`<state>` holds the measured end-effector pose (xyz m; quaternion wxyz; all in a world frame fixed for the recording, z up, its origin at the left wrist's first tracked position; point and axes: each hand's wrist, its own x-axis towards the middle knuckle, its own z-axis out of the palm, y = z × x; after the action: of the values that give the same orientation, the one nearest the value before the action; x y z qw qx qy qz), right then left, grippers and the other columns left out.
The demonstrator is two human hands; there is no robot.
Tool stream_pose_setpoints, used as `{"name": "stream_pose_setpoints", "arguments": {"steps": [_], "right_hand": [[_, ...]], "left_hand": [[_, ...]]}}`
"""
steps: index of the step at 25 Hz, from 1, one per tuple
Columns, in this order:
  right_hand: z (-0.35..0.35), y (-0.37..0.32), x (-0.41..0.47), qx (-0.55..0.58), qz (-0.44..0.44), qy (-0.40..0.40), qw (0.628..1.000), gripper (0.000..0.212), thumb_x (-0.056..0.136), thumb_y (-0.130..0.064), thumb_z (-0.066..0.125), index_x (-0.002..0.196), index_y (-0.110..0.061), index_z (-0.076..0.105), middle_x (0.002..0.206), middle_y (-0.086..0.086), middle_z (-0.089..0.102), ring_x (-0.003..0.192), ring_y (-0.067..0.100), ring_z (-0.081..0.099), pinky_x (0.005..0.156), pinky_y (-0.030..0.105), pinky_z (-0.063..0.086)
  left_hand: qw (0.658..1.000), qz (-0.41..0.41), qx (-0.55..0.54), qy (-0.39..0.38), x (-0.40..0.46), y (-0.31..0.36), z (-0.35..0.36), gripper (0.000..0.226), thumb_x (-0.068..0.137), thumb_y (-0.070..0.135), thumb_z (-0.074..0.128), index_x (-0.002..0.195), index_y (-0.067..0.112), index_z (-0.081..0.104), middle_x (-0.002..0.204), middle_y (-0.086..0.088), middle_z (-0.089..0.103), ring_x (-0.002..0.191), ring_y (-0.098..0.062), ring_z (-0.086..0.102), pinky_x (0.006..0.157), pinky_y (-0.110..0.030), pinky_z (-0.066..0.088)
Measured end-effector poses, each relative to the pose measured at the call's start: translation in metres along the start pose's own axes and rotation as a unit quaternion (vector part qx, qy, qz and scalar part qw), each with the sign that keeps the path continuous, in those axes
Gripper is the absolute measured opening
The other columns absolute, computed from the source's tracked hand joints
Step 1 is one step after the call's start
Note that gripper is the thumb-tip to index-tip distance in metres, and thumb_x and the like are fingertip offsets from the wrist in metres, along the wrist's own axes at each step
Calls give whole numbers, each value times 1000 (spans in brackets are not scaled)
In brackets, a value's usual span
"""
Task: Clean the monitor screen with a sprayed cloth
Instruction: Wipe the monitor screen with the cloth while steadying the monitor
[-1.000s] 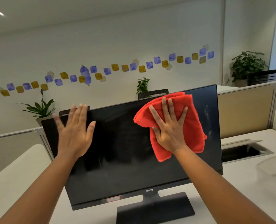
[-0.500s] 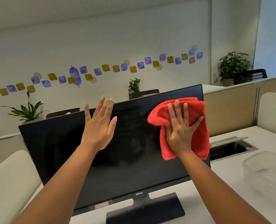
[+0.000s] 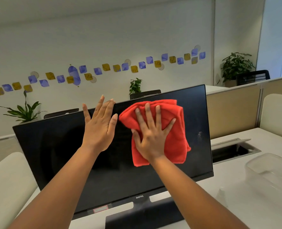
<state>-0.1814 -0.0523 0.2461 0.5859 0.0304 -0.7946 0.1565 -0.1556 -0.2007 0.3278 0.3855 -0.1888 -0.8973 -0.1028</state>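
A black monitor (image 3: 54,154) stands on the white desk in front of me, its screen dark. My right hand (image 3: 151,138) presses a folded red cloth (image 3: 175,134) flat against the upper right part of the screen, fingers spread over it. My left hand (image 3: 99,128) is open and flat against the upper middle of the screen, its fingertips at the top edge, just left of the cloth. A pale smudge (image 3: 199,134) shows on the screen to the right of the cloth.
A clear plastic container (image 3: 272,172) sits on the desk at the right, with a small blurred translucent object (image 3: 221,195) in front of it. An open cable hatch (image 3: 233,149) lies behind the monitor's right side. A beige divider panel (image 3: 233,111) and potted plants stand behind.
My left hand has slid right along the top of the screen until it is next to the cloth. My right hand has moved the cloth to the screen's right edge and back left.
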Motion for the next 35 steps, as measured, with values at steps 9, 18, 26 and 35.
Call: {"name": "stream_pose_setpoints", "arguments": {"steps": [9,18,26,35], "right_hand": [[-4,49,-75,-63,-223,-77,970,55,86,-39,40,139,-39,26,144,-6,41,145,15,-4,101,69,1],[-22,79,34,-15,18,45,999,48,87,-37,40,134,-27,45,145,7,39,139,31,25,98,74,2],[-30,113,50,35,182,49,981,54,90,-43,26,142,-26,29,152,5,27,142,25,15,108,66,4],[-18,112,-62,19,285,5,958,55,93,-50,17,140,-22,22,150,14,28,140,31,14,109,67,10]], "left_hand": [[1000,-9,9,-5,-2,5,-4,73,82,55,-2,143,19,16,154,2,18,135,2,-12,109,-40,-25],[1000,-16,9,-15,-1,2,-3,65,86,50,5,144,22,13,155,3,13,135,1,-13,109,-41,-26],[1000,-13,16,-13,2,4,0,64,86,49,6,144,23,14,155,4,13,136,0,-13,107,-40,-28],[999,-8,32,-15,1,3,1,64,86,49,8,144,21,13,154,2,16,134,2,-11,108,-42,-25]]}}
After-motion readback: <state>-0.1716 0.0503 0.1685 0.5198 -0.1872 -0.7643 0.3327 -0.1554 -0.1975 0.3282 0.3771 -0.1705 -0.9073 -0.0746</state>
